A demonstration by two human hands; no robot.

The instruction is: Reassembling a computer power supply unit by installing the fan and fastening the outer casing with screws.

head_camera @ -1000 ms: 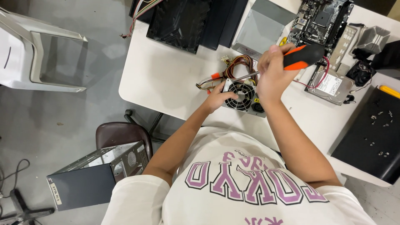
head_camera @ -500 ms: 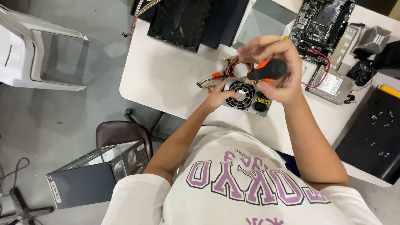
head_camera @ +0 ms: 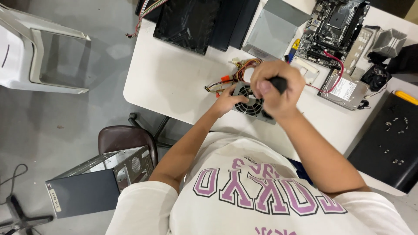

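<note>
Grey floor, white table [head_camera: 174,82] seen from above; the person sits at its near edge.

- Floor, near left: open metal PC case [head_camera: 98,180] lying on its side, nothing visible inside; brown stool [head_camera: 124,139] just beyond it; white plastic chair [head_camera: 39,56] far left.
- Near edge, centre: power supply [head_camera: 252,102], fan grille up, long axis slanting left-far to right-near. Its cable bundle [head_camera: 244,69] trails off the far side.
- Left hand [head_camera: 228,101]: fingers pressed on the supply's left end, steadying it.
- Right hand [head_camera: 276,89]: fisted round a black screwdriver [head_camera: 278,83] handle directly above the supply; the tip is hidden under the fist. This hand is the one over the fan; the hands are close but not touching.
- Right of the supply: hard drive [head_camera: 346,89] with a red cable.
- Right edge: black panel [head_camera: 387,143] with loose screws scattered on it.
- Far edge: motherboard [head_camera: 333,28], grey metal box [head_camera: 274,30], black case panels [head_camera: 196,21].
</note>
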